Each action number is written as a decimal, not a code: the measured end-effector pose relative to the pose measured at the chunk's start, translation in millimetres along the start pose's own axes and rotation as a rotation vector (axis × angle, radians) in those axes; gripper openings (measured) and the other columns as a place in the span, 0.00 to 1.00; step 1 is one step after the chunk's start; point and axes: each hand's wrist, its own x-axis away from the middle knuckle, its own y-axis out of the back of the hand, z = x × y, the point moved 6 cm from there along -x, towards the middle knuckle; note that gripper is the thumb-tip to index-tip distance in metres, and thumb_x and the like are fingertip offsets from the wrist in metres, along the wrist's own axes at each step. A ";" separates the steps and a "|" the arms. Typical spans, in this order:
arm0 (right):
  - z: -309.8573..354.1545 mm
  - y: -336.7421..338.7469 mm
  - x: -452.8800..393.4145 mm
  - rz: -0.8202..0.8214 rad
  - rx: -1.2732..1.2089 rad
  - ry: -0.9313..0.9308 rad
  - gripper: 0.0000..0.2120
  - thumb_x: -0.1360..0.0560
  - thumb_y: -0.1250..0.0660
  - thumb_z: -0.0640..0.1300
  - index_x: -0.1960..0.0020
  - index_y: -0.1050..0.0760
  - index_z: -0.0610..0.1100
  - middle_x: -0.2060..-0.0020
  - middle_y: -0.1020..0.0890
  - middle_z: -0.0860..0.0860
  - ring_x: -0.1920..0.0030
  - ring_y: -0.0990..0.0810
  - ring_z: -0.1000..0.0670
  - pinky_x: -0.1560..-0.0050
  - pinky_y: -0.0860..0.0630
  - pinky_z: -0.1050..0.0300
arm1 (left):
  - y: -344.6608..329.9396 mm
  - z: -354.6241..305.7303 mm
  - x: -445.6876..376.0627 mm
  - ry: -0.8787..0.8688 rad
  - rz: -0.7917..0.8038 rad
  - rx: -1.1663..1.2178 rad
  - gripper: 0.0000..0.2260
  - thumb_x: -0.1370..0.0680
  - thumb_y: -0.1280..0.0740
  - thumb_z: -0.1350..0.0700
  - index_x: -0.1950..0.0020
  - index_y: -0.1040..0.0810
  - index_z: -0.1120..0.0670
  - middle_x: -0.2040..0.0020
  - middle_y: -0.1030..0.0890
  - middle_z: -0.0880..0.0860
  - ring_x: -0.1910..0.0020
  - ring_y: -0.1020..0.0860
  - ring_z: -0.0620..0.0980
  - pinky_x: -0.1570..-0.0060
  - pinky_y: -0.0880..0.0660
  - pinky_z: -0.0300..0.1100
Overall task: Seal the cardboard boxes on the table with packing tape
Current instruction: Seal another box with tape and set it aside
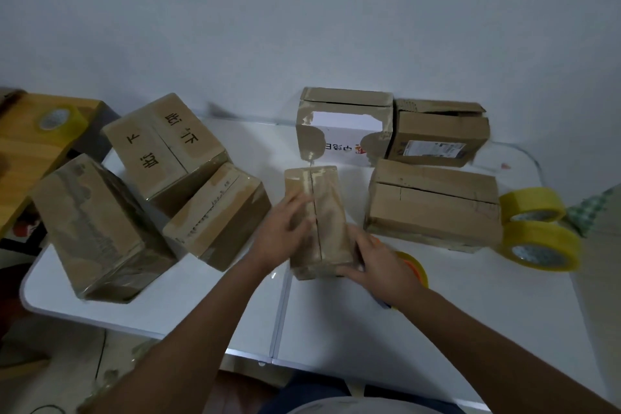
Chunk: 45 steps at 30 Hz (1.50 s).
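While both hands, left hand (285, 228) and right hand (376, 265), hold the small box (331, 212), its seam looks taped; next, grab the tape roll (415, 267) just behind the right hand.

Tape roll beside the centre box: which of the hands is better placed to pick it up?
Right hand: it lies next to the tape roll, while the left hand rests across the centre box.

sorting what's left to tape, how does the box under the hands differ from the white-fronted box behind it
The box under the hands is plain brown, narrow, lying flat with its top seam closed; the white-fronted box is wider, printed, and torn ragged around its white panel. The left hand and right hand touch only the near one. Both are cardboard on the table.
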 end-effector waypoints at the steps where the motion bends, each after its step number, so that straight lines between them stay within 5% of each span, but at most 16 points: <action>1: 5.7 3.0 -0.2 -0.026 0.050 0.017 0.42 0.27 0.33 0.64 0.22 0.50 0.52 0.25 0.37 0.51 0.28 0.36 0.49 0.31 0.32 0.49 | 12.3 7.1 5.8 0.053 -0.079 0.083 0.16 0.18 0.37 0.51 0.29 0.28 0.41 0.29 0.34 0.34 0.31 0.35 0.36 0.37 0.34 0.35; 5: 38.7 0.2 -15.8 -0.005 0.325 0.199 0.43 0.27 0.40 0.69 0.21 0.55 0.54 0.21 0.54 0.56 0.22 0.58 0.49 0.23 0.54 0.44 | 29.4 45.6 46.4 0.270 -0.271 0.385 0.10 0.18 0.36 0.50 0.38 0.23 0.39 0.47 0.21 0.31 0.46 0.24 0.30 0.47 0.27 0.35; 8: 52.2 -19.3 -33.4 0.089 0.402 0.230 0.42 0.28 0.43 0.72 0.21 0.56 0.58 0.22 0.60 0.59 0.23 0.67 0.44 0.27 0.65 0.40 | 14.9 81.4 77.8 0.470 -0.352 0.634 0.10 0.18 0.36 0.49 0.37 0.23 0.44 0.41 0.20 0.39 0.39 0.24 0.39 0.38 0.28 0.41; 11: 52.2 -35.9 -40.9 0.084 0.512 0.182 0.39 0.27 0.51 0.74 0.23 0.62 0.62 0.23 0.66 0.59 0.24 0.69 0.42 0.28 0.60 0.31 | -10.8 103.5 99.2 0.681 -0.274 0.929 0.16 0.18 0.38 0.46 0.36 0.22 0.53 0.39 0.18 0.51 0.38 0.21 0.49 0.33 0.30 0.48; 17: 44.7 -48.6 -29.9 -0.029 0.590 0.116 0.39 0.28 0.63 0.74 0.22 0.64 0.59 0.22 0.63 0.54 0.24 0.65 0.37 0.27 0.44 0.33 | -20.1 105.4 108.8 0.626 -0.199 0.920 0.11 0.21 0.31 0.48 0.46 0.17 0.53 0.50 0.15 0.51 0.47 0.17 0.49 0.47 0.24 0.41; 27: 57.0 -47.9 -25.9 -0.113 0.661 0.077 0.38 0.28 0.44 0.71 0.23 0.41 0.53 0.22 0.42 0.49 0.24 0.46 0.34 0.42 0.25 0.38 | -19.4 104.8 106.5 0.567 -0.271 0.845 0.04 0.22 0.30 0.56 0.53 0.18 0.55 0.56 0.16 0.51 0.54 0.20 0.49 0.47 0.24 0.41; 33: 52.2 -49.1 -26.2 -0.132 0.621 0.109 0.37 0.27 0.45 0.71 0.23 0.42 0.55 0.22 0.44 0.50 0.23 0.49 0.36 0.39 0.27 0.39 | -24.6 105.4 102.6 0.541 -0.309 0.822 0.07 0.21 0.31 0.52 0.52 0.19 0.55 0.58 0.17 0.50 0.54 0.20 0.46 0.45 0.23 0.39; 41: 53.0 -47.3 -25.3 -0.094 0.554 0.107 0.38 0.26 0.48 0.72 0.21 0.49 0.57 0.21 0.51 0.52 0.22 0.59 0.39 0.31 0.37 0.35 | -41.6 101.3 82.7 0.523 -0.264 0.693 0.07 0.18 0.35 0.56 0.53 0.23 0.59 0.59 0.21 0.51 0.58 0.26 0.47 0.56 0.26 0.35; 45: 53.4 -46.5 -24.0 -0.079 0.588 0.089 0.38 0.26 0.50 0.72 0.21 0.53 0.57 0.21 0.55 0.52 0.22 0.62 0.39 0.30 0.40 0.36 | -48.2 96.9 78.7 0.534 -0.196 0.612 0.06 0.16 0.40 0.54 0.48 0.26 0.56 0.50 0.22 0.53 0.53 0.23 0.48 0.54 0.25 0.35</action>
